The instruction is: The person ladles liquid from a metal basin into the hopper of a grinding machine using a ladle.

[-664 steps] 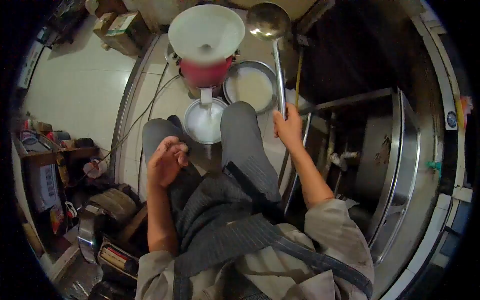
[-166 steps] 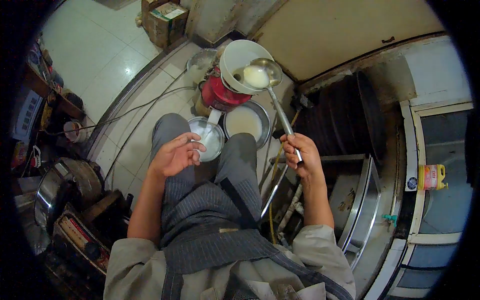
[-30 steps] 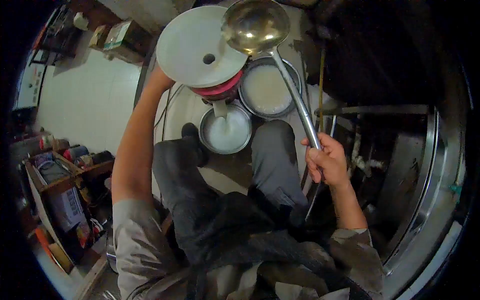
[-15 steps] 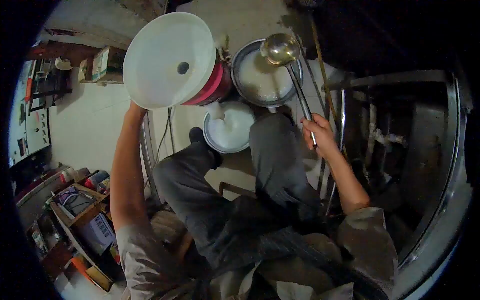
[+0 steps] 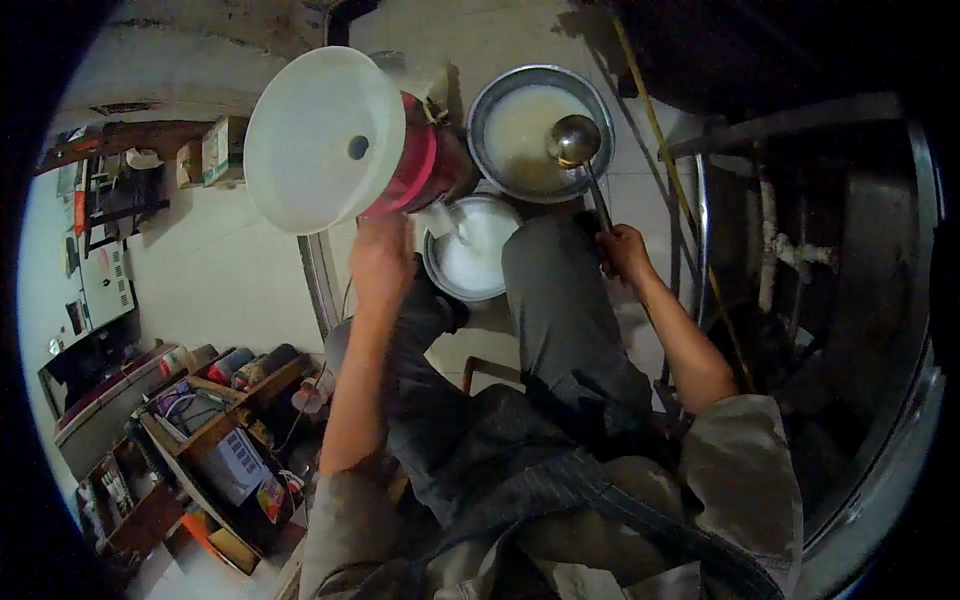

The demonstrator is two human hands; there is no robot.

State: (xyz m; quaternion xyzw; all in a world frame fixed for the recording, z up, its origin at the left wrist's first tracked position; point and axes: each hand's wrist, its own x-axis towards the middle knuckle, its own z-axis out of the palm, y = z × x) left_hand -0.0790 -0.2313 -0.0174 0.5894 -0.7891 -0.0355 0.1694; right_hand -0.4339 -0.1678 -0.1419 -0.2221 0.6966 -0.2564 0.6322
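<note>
My right hand point(image 5: 624, 254) is closed round the handle of a metal ladle point(image 5: 575, 141), whose bowl hangs over the right side of a wide metal basin point(image 5: 540, 192) of pale liquid. My left hand point(image 5: 382, 262) is near the lower edge of a red machine point(image 5: 418, 160), below its white funnel bowl point(image 5: 290, 150); its fingers are blurred, and whether they touch the machine is unclear. From the machine's spout point(image 5: 436, 218), white liquid runs into a smaller metal pot point(image 5: 470, 280) between my knees.
At the lower left stands a wooden box point(image 5: 190, 450) of assorted items. A cardboard box point(image 5: 222, 150) is at the upper left. On the right are a metal frame point(image 5: 790, 125), pipes point(image 5: 768, 240) and a thin yellow hose point(image 5: 655, 130).
My left hand has come from behind the funnel bowl to the machine's lower front. The ladle has dropped lower over the basin. The camera view has shifted.
</note>
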